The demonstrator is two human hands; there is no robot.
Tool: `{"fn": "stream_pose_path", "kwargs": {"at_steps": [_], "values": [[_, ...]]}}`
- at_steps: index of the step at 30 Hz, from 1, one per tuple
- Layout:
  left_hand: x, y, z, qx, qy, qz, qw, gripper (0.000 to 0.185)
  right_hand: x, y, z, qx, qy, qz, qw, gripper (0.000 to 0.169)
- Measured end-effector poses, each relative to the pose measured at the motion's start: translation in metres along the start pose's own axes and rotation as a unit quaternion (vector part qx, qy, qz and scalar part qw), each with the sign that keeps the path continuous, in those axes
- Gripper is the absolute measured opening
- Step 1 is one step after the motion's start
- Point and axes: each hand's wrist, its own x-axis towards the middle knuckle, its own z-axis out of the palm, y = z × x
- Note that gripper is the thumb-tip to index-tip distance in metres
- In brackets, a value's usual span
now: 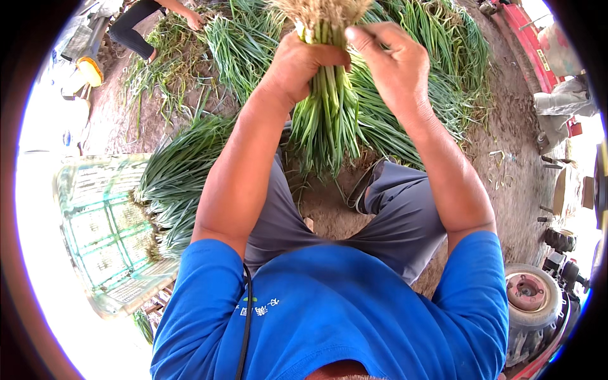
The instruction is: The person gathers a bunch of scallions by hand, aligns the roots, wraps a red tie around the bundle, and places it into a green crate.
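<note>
My left hand (306, 61) is wrapped around a bunch of green leafy stalks (327, 109), likely garlic chives or young onions. The bunch is held with its pale, hairy roots (323, 12) up and its leaves hanging down between my knees. My right hand (396, 61) is just right of the stem bases, thumb and fingers partly curled near the roots; whether it touches them or pinches a strand I cannot tell. Behind the bunch, heaps of the same green plants (432, 90) lie on the ground.
At left, a green plastic crate (111, 202) holds stacked bunches (185, 166), roots towards its inside. Upper left, another person's hand (194, 21) reaches to a heap (242, 52). Loose leaves litter the dirt ground. At right are a wheel (527, 289) and red machinery (527, 42).
</note>
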Motion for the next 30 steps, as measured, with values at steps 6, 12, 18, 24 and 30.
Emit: {"fn": "stream_pose_path", "kwargs": {"at_steps": [6,12,18,24,30], "values": [[-0.004,0.009,-0.004,-0.073,0.019,0.025,0.997,0.024,-0.019,0.053,0.021,0.172,-0.250,0.090,0.949,0.107],[-0.023,0.020,-0.031,-0.074,0.047,-0.032,0.996,0.030,-0.070,0.078,0.036,0.202,-0.424,0.203,0.859,0.110],[-0.040,0.023,-0.048,-0.072,0.041,-0.132,0.988,0.022,-0.095,0.180,0.020,-0.224,-0.764,0.039,0.604,0.081],[-0.036,0.013,-0.048,-0.039,0.088,-0.122,0.988,0.027,-0.046,0.362,0.080,-0.364,-0.418,0.139,0.821,0.038],[-0.030,0.020,-0.050,0.038,0.132,-0.160,0.978,0.048,-0.027,0.402,0.186,-0.419,-0.300,0.194,0.835,0.063]]}}
